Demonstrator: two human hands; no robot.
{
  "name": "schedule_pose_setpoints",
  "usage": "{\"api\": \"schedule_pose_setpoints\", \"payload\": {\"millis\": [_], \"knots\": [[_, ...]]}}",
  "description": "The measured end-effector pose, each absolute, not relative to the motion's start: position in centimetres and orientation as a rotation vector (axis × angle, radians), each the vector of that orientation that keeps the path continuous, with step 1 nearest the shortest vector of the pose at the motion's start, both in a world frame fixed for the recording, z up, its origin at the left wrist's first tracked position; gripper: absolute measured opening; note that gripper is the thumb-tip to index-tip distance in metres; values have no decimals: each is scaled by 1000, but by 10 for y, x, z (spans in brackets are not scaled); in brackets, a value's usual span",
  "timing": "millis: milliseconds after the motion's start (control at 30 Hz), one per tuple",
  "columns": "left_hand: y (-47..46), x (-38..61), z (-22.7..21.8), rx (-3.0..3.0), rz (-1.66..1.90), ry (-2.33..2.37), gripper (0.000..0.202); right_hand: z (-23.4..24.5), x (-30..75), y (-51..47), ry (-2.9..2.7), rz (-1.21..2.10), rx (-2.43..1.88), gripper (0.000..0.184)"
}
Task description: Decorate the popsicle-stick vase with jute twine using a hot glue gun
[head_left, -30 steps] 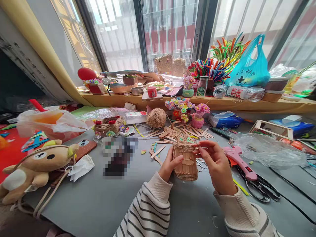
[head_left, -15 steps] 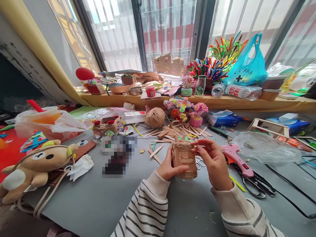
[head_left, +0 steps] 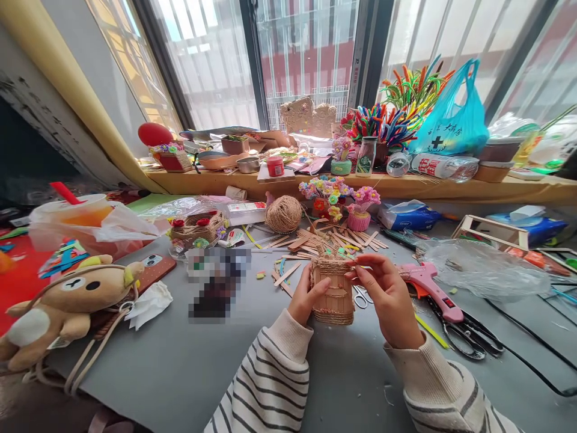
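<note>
A small pot-like craft [head_left: 333, 307], made of wooden sticks with twine wound round its top and bottom, stands upright above the table. My left hand [head_left: 305, 299] grips it from the left side, thumb across the front. Tiny reddish bits show on its face. At the upper right rim my right hand [head_left: 391, 302] is closed in a pinch; whatever lies between thumb and forefinger is too small to make out. Behind the craft lie loose wooden sticks [head_left: 311, 244], and scissors [head_left: 362, 297] show between it and my right hand.
A pink glue gun [head_left: 435, 288] and black-handled scissors [head_left: 469, 340] lie at the right, with a clear plastic bag [head_left: 487, 270] behind. A twine ball [head_left: 283, 214] and crocheted flowers [head_left: 359, 210] stand at the back. A plush bear [head_left: 76, 300] and phone [head_left: 155, 270] lie left.
The craft has turned and shifted slightly left. My left thumb has moved up from its lower front to the middle. My right hand stays pinched at the rim.
</note>
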State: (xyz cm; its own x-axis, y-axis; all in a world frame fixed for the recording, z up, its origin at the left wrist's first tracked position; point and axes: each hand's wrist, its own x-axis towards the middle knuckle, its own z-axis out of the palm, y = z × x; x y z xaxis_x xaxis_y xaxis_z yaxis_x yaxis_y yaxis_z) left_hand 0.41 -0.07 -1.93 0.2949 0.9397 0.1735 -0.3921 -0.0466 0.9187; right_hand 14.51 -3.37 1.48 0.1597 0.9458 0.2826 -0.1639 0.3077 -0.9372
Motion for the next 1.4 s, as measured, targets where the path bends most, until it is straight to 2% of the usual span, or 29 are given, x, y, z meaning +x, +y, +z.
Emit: {"api": "schedule_pose_setpoints", "payload": {"millis": [233,367,667,767,900,1067,1233,1400], "knots": [[-3,7,-15,1105,1245,600,48,15,144,-33,-1090,999,-899,21],[-2,7,-16,1164,1209,676,54,15,143,-33,-1100,992,-899,21],[-3,7,-16,1077,1204,586,51,15,144,-30,-1067,1021,-909,22],[-4,5,-14,1172,1193,687,59,16,146,-30,-1066,1009,-905,20],[-5,4,-13,1244,1239,844,66,16,156,-31,-1125,789,-1052,18],[-4,5,-15,1219,1369,940,83,12,157,-30,-1346,529,-1386,33],[-1,6,-17,1260,1356,883,95,4,145,-25,-1533,435,-1387,41],[-1,4,-17,1299,1304,870,96,4,146,-24,-1658,291,-1362,36]]}}
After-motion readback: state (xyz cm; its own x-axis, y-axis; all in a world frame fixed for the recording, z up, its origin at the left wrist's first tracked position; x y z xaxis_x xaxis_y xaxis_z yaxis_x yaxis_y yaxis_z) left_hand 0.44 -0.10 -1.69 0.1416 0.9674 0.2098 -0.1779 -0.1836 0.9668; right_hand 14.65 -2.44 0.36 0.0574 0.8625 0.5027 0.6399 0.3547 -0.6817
